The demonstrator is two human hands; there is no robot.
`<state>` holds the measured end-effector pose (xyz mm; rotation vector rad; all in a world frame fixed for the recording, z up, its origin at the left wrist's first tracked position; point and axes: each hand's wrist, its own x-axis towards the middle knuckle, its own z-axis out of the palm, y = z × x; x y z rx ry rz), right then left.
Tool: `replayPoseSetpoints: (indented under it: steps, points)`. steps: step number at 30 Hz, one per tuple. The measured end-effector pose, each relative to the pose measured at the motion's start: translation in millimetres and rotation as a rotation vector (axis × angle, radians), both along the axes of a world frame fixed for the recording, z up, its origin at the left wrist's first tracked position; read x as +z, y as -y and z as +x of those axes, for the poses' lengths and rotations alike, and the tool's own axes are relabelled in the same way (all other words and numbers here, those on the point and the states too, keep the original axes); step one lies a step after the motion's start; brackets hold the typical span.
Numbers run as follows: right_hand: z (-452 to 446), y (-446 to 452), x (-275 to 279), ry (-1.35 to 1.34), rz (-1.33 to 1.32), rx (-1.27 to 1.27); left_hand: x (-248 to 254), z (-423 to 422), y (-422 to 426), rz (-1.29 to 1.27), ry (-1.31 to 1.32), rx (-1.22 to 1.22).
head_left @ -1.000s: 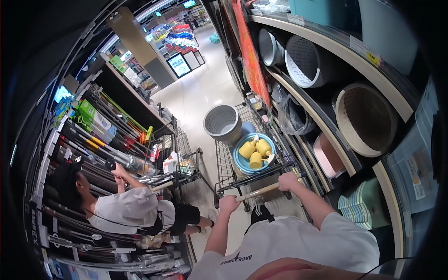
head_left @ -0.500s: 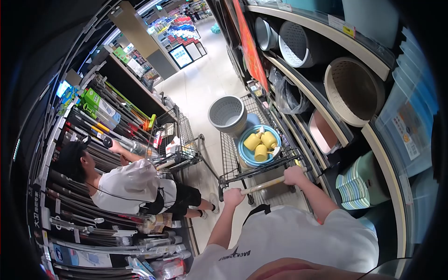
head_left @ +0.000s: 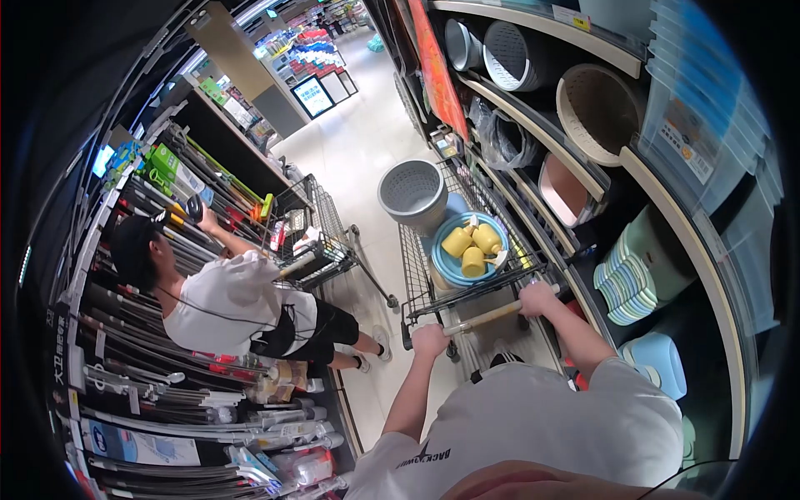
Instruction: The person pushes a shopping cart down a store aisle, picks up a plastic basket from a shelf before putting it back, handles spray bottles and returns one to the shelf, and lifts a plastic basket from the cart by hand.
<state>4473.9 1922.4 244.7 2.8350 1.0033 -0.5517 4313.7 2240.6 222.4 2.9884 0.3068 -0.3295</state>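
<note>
Both of my hands are wrapped round the handle (head_left: 483, 321) of a shopping cart (head_left: 417, 287). My left hand (head_left: 430, 340) grips its left end, and my right hand (head_left: 539, 298) grips near the right end. Inside the cart, a blue basin (head_left: 442, 271) holds several yellow bottles (head_left: 473, 262) with pale tops. A grey perforated bin (head_left: 413, 196) stands at the front left of the cart, its opening facing up. Part of another blue item (head_left: 456, 204) shows between the bin and the basin.
On the right, shelves (head_left: 583, 167) carry bins, basins and a stack of striped-edge containers (head_left: 629, 271). At left, a person in a white shirt (head_left: 225, 308) stands beside a second cart (head_left: 321, 242), reaching toward hanging mops and poles (head_left: 167, 350). The pale aisle floor (head_left: 350, 142) runs ahead.
My cart and hands have moved forward along the aisle, and the right-hand shelves have slid back past me. The other person's raised hand has shifted slightly. My grip is unchanged.
</note>
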Motion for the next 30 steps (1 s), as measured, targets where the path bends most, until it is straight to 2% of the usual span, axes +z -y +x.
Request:
replayPoseSetpoints:
  steps: [5, 14, 23, 29, 30]
  points:
    - [-47, 26, -20, 0.032, 0.026, -0.001, 9, -44, 26, -0.006, -0.033, -0.012]
    - [-143, 55, -9, 0.014, 0.076, -0.051, -5, -132, 51, -0.016, -0.008, -0.048]
    - [-229, 73, -5, -0.020, 0.049, -0.086, 16, -212, 75, -0.023, -0.033, -0.043]
    - [-268, 98, -29, 0.012, 0.040, -0.038, 0, -255, 85, 0.020, 0.045, -0.076]
    - [-279, 97, -11, -0.004, 0.043, -0.037, 1, -262, 89, 0.020, 0.043, -0.081]
